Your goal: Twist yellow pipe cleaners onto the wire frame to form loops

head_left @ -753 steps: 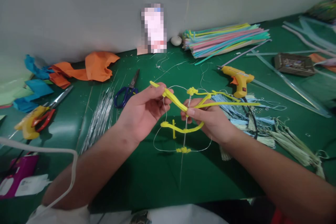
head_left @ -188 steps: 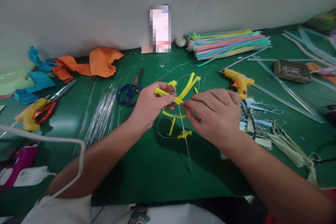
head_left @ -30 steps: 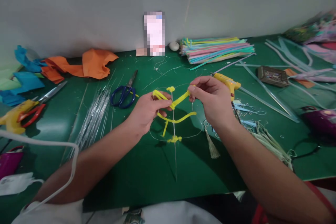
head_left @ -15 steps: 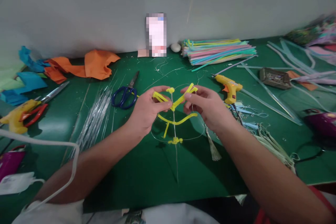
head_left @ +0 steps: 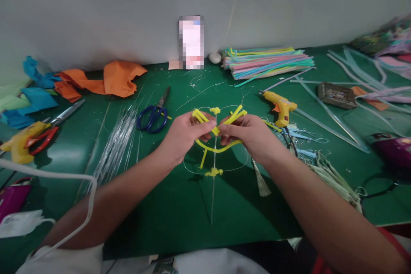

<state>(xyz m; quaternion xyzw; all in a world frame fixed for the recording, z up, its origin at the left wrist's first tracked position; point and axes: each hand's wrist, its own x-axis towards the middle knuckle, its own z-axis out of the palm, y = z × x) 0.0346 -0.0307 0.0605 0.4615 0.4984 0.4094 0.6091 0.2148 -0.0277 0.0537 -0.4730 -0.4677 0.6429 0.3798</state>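
Observation:
My left hand (head_left: 188, 133) pinches a bent yellow pipe cleaner (head_left: 204, 120) near its middle, thumb on top. From the other side my right hand (head_left: 245, 133) pinches the same V-shaped piece, and the two thumbs nearly meet there. The piece crosses a thin upright wire (head_left: 214, 160) inside a wire ring (head_left: 233, 169). Yellow knots (head_left: 214, 172) sit at the bottom and top of the ring. Below my fingers curves another yellow pipe cleaner (head_left: 220, 150), with a short yellow piece (head_left: 203, 159) hanging off it. A pale tassel (head_left: 262, 182) lies beside my right wrist.
Blue-handled scissors (head_left: 153, 115) and a bundle of clear wires (head_left: 117, 145) lie left. On the right are a yellow glue gun (head_left: 280, 107) and a small dark box (head_left: 336, 95). Colourful pipe cleaners (head_left: 266, 64) and a phone (head_left: 192, 45) are by the wall. A white cable (head_left: 91, 197) crosses my left forearm.
Both hands have moved slightly, the right one inward and down, so the thumbs now come close together at the bend of the yellow pipe cleaner. The wire's lower end has swung a little left.

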